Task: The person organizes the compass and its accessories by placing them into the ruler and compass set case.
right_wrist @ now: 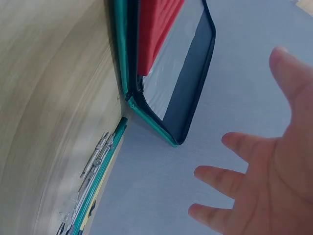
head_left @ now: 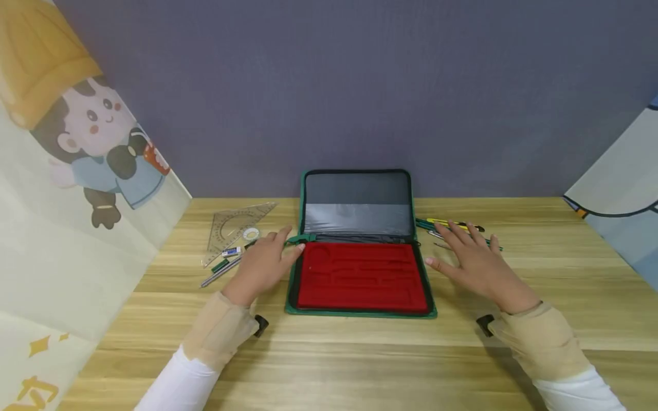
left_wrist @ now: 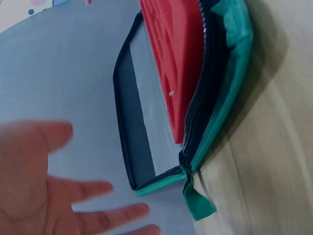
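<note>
A green zip case (head_left: 294,308) lies unfolded on the table, its lid raised at the back with a clear pocket (head_left: 357,217) inside. A red moulded tray (head_left: 362,285) with vacant recesses fills its base. My left hand (head_left: 262,264) hovers at the case's left edge, fingers spread, near the green pull tab (left_wrist: 198,203). On the other side my right hand (head_left: 478,265) is held over the table with its fingers apart, beside the case's right edge. Both palms are bare in the wrist views, where the left hand (left_wrist: 29,186) and right hand (right_wrist: 274,181) hold nothing.
Left of the case lie a transparent set square (head_left: 218,225), a white ring-shaped roll (head_left: 251,233), an eraser (head_left: 231,251), a small green item (head_left: 220,265) and a silver pen-like tool (head_left: 218,275). At right are green pencils (right_wrist: 90,196), a metal compass (right_wrist: 97,161) and a yellow cutter (head_left: 442,222).
</note>
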`<state>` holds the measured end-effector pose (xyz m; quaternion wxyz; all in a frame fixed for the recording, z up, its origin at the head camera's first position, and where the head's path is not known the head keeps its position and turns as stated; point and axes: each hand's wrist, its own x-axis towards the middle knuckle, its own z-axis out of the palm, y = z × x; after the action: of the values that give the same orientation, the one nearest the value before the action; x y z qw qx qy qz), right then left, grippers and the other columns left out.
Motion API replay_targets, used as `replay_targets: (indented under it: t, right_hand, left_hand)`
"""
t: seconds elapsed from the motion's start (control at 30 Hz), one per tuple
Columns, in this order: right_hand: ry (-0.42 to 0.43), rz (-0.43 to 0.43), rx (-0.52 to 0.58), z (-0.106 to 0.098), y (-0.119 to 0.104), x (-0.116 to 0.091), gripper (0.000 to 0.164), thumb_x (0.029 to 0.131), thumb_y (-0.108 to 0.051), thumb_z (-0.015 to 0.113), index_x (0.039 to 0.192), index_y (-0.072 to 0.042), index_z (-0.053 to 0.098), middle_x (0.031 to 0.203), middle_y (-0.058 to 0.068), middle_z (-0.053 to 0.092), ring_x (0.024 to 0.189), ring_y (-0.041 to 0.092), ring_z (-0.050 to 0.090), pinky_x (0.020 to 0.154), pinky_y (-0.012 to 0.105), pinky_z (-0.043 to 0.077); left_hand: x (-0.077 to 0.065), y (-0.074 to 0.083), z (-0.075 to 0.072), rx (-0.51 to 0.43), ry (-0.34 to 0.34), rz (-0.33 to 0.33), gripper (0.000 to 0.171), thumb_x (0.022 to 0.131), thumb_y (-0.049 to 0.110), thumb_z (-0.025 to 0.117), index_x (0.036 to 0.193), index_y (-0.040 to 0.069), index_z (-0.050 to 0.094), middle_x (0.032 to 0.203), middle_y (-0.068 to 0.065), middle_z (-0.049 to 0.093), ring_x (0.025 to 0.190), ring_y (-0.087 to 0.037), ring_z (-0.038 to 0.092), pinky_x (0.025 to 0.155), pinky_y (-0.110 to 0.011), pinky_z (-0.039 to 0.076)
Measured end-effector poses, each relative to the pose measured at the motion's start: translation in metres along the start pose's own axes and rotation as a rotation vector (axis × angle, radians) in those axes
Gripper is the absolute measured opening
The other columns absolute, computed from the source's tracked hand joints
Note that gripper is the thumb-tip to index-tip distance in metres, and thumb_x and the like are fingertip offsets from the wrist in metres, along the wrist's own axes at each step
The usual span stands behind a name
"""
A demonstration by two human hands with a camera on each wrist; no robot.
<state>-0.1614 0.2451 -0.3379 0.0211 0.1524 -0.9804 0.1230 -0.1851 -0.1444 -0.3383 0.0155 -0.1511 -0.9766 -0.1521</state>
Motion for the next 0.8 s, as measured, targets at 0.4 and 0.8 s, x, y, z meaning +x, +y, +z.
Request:
replay_targets:
  t: [0.4,0.8]
  right_hand:
    - [-0.029,0.027,0.063,-0.009,0.014,0.000,0.080,0.086,-0.059,0.044,0.144,-0.015,0.012,0.139,0.028,0.025,0.121,0.054,0.019,0.086,0.073,0.012]
    - [0.011,-0.080,0.138,-0.014,0.033,0.012,0.043,0.090,-0.014,0.054,0.123,0.010,0.043,0.118,0.034,0.046,0.104,0.047,0.046,0.083,0.057,0.038]
  left_hand:
    - [0.017,-0.001,0.016,-0.066,-0.021,-0.134,0.044,0.091,0.037,0.047,0.110,-0.001,0.057,0.094,-0.014,0.063,0.064,-0.020,0.054,0.055,-0.035,0.045]
    - [0.025,-0.006,0.028,-0.030,-0.011,-0.156,0.036,0.087,0.018,0.053,0.052,0.010,0.047,0.049,-0.001,0.044,0.047,-0.018,0.043,0.044,-0.031,0.035]
